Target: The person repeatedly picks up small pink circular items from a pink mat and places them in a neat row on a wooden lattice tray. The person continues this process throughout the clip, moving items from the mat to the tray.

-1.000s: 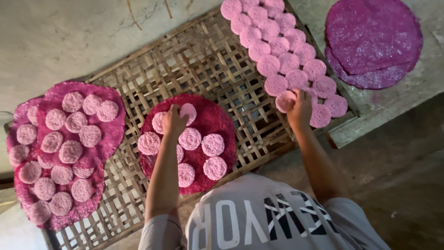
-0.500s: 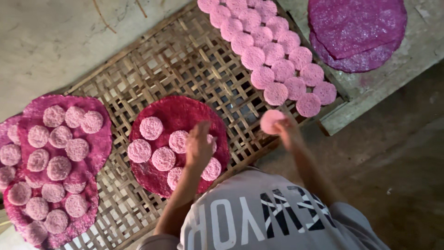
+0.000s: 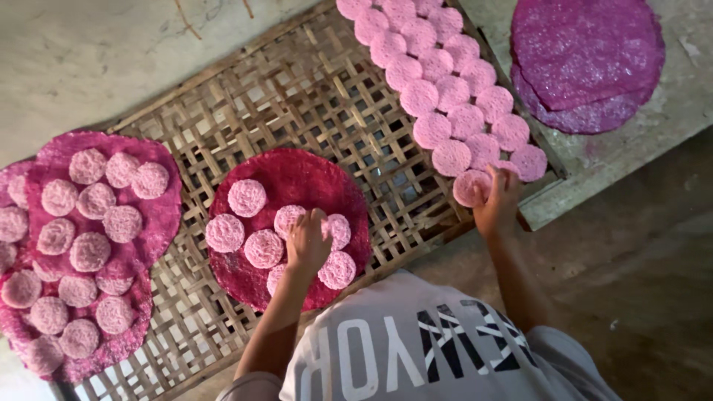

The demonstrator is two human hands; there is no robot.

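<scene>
My left hand (image 3: 307, 241) rests fingers-down on small pale pink round discs (image 3: 264, 247) laid on a dark red round sheet (image 3: 297, 174) on the woven bamboo tray (image 3: 297, 96). It grips nothing that I can see. My right hand (image 3: 497, 202) holds one pink disc (image 3: 469, 187) by its edge, at the near end of the double row of pink discs (image 3: 445, 104) along the tray's right side.
At the left, more pink discs (image 3: 89, 252) cover overlapping magenta sheets (image 3: 160, 223). A stack of large purple round sheets (image 3: 587, 59) lies on the concrete ledge (image 3: 683, 111) at top right. Bare concrete floor (image 3: 639, 282) is on the right.
My left hand moved down from the top of the red sheet to its middle discs. My right hand lifted a disc away from the row, then came back to the row's near end.
</scene>
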